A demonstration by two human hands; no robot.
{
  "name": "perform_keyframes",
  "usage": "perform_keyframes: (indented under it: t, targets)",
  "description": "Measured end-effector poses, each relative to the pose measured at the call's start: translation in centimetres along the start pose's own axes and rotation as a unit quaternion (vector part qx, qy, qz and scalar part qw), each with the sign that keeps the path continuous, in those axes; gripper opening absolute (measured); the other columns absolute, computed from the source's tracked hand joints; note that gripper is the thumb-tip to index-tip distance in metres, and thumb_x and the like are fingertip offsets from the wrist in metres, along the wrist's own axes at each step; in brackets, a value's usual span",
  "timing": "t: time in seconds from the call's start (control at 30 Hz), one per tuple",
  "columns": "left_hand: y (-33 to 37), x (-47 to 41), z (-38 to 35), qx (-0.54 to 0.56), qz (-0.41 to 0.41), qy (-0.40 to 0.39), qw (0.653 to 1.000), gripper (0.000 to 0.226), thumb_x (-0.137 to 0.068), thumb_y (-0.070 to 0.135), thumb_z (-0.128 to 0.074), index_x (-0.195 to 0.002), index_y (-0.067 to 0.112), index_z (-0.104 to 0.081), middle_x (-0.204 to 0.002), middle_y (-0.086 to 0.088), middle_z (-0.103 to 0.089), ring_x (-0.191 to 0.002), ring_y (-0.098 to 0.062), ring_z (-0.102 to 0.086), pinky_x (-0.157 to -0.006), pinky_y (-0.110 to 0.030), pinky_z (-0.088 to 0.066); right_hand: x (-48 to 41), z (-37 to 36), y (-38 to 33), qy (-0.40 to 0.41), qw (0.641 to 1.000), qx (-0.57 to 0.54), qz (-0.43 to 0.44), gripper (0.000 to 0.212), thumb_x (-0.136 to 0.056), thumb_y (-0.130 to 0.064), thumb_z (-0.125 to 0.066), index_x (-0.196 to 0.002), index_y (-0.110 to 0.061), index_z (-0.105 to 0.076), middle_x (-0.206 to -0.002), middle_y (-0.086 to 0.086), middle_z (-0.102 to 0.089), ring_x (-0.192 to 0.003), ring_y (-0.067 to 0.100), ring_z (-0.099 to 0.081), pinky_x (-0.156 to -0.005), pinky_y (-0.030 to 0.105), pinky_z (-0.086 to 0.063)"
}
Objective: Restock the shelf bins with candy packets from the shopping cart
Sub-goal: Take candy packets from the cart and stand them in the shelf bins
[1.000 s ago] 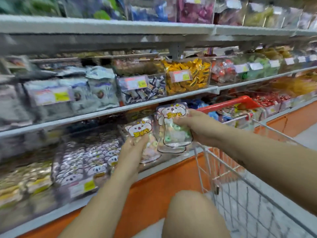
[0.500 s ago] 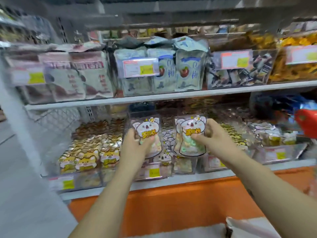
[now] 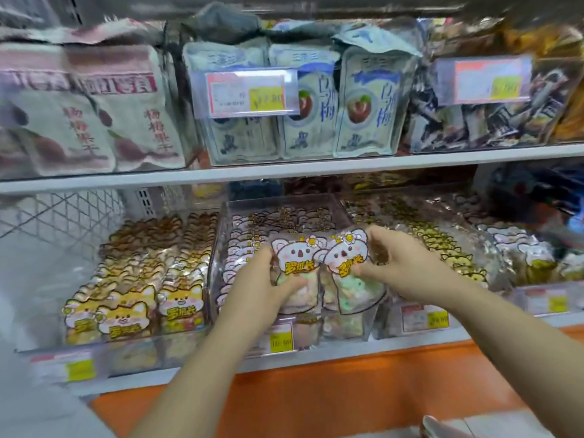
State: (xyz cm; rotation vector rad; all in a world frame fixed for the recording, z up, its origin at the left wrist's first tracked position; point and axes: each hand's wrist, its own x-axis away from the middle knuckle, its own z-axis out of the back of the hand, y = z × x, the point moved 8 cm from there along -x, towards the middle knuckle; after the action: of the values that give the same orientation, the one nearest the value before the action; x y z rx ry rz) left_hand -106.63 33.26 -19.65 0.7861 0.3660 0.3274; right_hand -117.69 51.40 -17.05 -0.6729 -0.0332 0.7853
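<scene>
Centre of frame, over the clear middle bin on the lower shelf: left hand with fingers pinching one koala candy packet; right hand with fingers pinching another koala packet, tilted, overlapping the first.

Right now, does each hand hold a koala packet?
Yes, the left hand grips one koala packet and the right hand another.
</scene>
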Motion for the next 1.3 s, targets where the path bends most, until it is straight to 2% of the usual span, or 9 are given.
perform_keyframes:
  t: [0.2,0.27,0.33,0.4,0.57,0.73,1.07,1.2,1.3]
  targets:
    - [1.1,0.5,-1.7,-0.088,0.001,-0.08,0.993,0.033,-0.086,0.039,-0.075,-0.089,0.029,-0.044,-0.077,0.012,-0.049,-0.068,-0.003,-0.047,-0.054,-0.016,-0.035,1.1,0.9,0.4,0.01,1.0,-0.002,0.026,0.038,-0.077,-0.036,-0.081,-0.078,-0.014,-0.05,-0.091,0.003,-0.052,-0.085,0.019,-0.051,-0.077,0.03,-0.042]
    - [1.0,0.7,-2.0,-0.147,-0.001,-0.085,0.986,0.058,-0.083,0.046,-0.076,-0.127,0.031,-0.041,-0.092,0.007,-0.058,-0.083,-0.011,-0.056,-0.07,-0.025,-0.048,1.9,1.2,0.4,0.025,0.999,-0.013,0.022,0.033,-0.079,-0.038,-0.079,-0.077,-0.019,-0.051,-0.084,0.002,-0.054,-0.079,0.02,-0.052,-0.073,0.033,-0.043]
    - [1.3,1.2,-1.7,-0.17,-0.022,-0.074,0.982,0.107,-0.08,0.049,-0.077,-0.153,0.046,0.002,-0.112,0.005,-0.058,-0.103,-0.019,-0.058,-0.078,-0.032,-0.049,2.3,1.7,1.1,0.048,0.998,-0.045,0.009,0.029,-0.081,-0.041,-0.076,-0.083,-0.02,-0.057,-0.079,0.004,-0.06,-0.074,0.024,-0.057,-0.069,0.04,-0.047]
    - [2.1,1.4,-0.3,-0.155,-0.053,-0.026,0.986,0.117,-0.08,0.049,-0.077,-0.148,0.054,0.019,-0.134,0.014,-0.049,-0.12,-0.014,-0.051,-0.084,-0.033,-0.047,2.6,2.0,1.5,0.065,0.995,-0.07,-0.001,0.031,-0.08,-0.045,-0.075,-0.087,-0.02,-0.058,-0.082,0.005,-0.064,-0.076,0.027,-0.061,-0.072,0.045,-0.051]
    - [2.7,0.8,0.4,-0.201,-0.106,-0.011,0.974,0.053,-0.09,0.037,-0.069,-0.136,0.046,-0.042,-0.101,0.022,-0.051,-0.099,-0.009,-0.057,-0.08,-0.029,-0.044,2.6,1.4,0.8,0.083,0.995,-0.046,0.003,0.028,-0.084,-0.037,-0.075,-0.081,-0.024,-0.051,-0.074,-0.002,-0.057,-0.065,0.009,-0.053,-0.063,0.027,-0.045]
    - [2.8,0.2,-0.1,-0.341,-0.103,-0.023,0.934,0.027,-0.09,0.037,-0.066,-0.114,0.035,-0.054,-0.109,0.012,-0.063,-0.107,-0.015,-0.058,-0.093,-0.032,-0.037,1.4,0.7,-1.1,0.015,0.999,0.036,0.012,0.028,-0.087,-0.035,-0.073,-0.086,-0.022,-0.048,-0.078,0.002,-0.058,-0.071,0.015,-0.053,-0.062,0.032,-0.041]
    - [2.8,-2.0,-2.4,-0.461,-0.112,-0.101,0.875,0.024,-0.091,0.042,-0.065,-0.111,0.03,-0.061,-0.116,0.005,-0.063,-0.118,-0.021,-0.051,-0.107,-0.04,-0.029,0.3,-0.8,-2.2,-0.1,0.984,0.146,0.019,0.026,-0.095,-0.037,-0.063,-0.105,-0.022,-0.044,-0.074,-0.008,-0.049,-0.061,0.001,-0.044,-0.05,0.02,-0.032]
    - [2.2,-1.4,-2.5,-0.444,-0.11,-0.136,0.879,0.038,-0.092,0.047,-0.062,-0.125,0.03,-0.056,-0.124,0.004,-0.054,-0.125,-0.021,-0.047,-0.116,-0.044,-0.024,0.1,-0.8,-2.0,-0.152,0.982,0.111,0.006,0.028,-0.096,-0.039,-0.062,-0.086,-0.037,-0.036,-0.079,-0.011,-0.048,-0.066,-0.001,-0.047,-0.058,0.015,-0.038]
    - [2.0,-1.2,-2.1,-0.425,-0.091,-0.156,0.887,0.045,-0.089,0.057,-0.062,-0.127,0.034,-0.057,-0.126,0.006,-0.056,-0.127,-0.019,-0.047,-0.12,-0.049,-0.013,0.1,-0.4,-0.8,-0.127,0.991,0.046,0.0,0.023,-0.091,-0.048,-0.065,-0.104,-0.038,-0.047,-0.098,-0.006,-0.06,-0.084,0.009,-0.058,-0.079,0.032,-0.052]
